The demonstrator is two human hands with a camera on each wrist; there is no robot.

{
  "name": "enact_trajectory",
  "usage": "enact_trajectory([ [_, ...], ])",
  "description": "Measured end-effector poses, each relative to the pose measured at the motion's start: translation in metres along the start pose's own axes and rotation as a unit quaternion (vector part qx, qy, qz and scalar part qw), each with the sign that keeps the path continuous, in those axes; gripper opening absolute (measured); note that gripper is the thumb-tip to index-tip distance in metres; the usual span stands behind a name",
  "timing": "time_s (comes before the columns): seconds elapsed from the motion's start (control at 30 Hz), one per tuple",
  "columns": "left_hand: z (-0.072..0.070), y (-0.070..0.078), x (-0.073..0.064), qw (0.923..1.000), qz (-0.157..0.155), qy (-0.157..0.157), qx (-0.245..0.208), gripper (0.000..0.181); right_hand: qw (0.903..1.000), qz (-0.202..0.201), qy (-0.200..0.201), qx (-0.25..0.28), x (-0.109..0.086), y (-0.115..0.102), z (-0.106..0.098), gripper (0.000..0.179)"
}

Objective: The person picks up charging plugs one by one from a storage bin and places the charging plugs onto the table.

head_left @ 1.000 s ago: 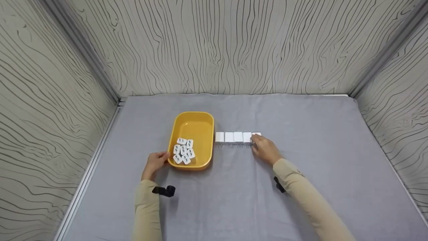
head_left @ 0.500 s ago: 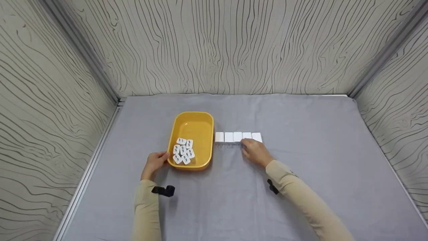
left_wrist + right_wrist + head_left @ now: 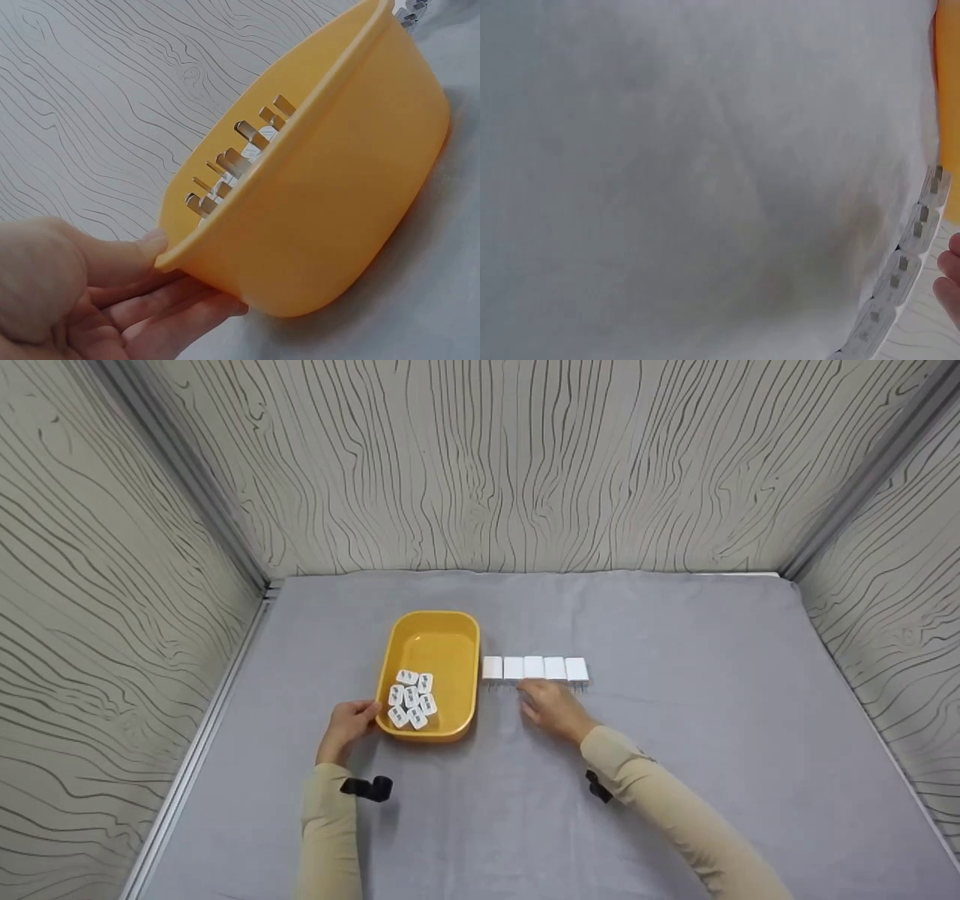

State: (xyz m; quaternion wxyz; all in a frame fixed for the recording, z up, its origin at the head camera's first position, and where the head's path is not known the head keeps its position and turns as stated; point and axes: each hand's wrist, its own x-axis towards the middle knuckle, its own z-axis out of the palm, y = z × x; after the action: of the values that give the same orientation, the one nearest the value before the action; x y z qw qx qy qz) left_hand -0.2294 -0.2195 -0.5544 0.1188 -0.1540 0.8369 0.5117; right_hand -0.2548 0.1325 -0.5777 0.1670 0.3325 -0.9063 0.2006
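My left hand (image 3: pixel 349 727) holds the yellow plastic basin (image 3: pixel 454 649) by its near left corner. In the left wrist view the thumb (image 3: pixel 124 255) lies at the rim and the fingers are underneath. Inside the basin, several white plug adapters (image 3: pixel 412 696) stand prongs up; their metal prongs (image 3: pixel 234 161) show above the rim. To the basin's right, several more white adapters (image 3: pixel 533 667) form a side-by-side row, prongs toward me. My right hand (image 3: pixel 555 711) is at the near edge of the row's middle, fingers loosely bent and nothing seen in them. The right wrist view shows its fingertips (image 3: pixel 949 274) beside the row (image 3: pixel 896 277).
A grey cloth (image 3: pixel 480 825) with slight creases covers the table. A pale wall (image 3: pixel 480 465) with a wood-grain pattern stands along the back, with similar walls left and right. The row's left end lies close to the basin's right side.
My right hand has moved left and toward me, from the row's right end to its middle front, uncovering the rightmost adapter. The left hand and the basin have stayed in place.
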Motion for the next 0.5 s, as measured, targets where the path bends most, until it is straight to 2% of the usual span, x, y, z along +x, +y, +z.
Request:
enact_trajectory([
  [0.23,0.002,0.0,0.0,1.0,-0.008,0.001,-0.004,0.036,0.9992,-0.03,0.0,0.024,0.002,-0.012,0.004,0.021],
  [0.37,0.001,0.0,-0.001,0.9996,-0.009,-0.004,-0.025,0.036,0.9988,-0.023,-0.011,0.043,0.003,-0.021,0.004,0.021],
  [0.5,0.0,0.0,-0.001,0.9991,-0.022,-0.012,-0.034,0.039,0.9979,-0.019,-0.02,0.059,0.007,-0.03,0.004,0.022],
])
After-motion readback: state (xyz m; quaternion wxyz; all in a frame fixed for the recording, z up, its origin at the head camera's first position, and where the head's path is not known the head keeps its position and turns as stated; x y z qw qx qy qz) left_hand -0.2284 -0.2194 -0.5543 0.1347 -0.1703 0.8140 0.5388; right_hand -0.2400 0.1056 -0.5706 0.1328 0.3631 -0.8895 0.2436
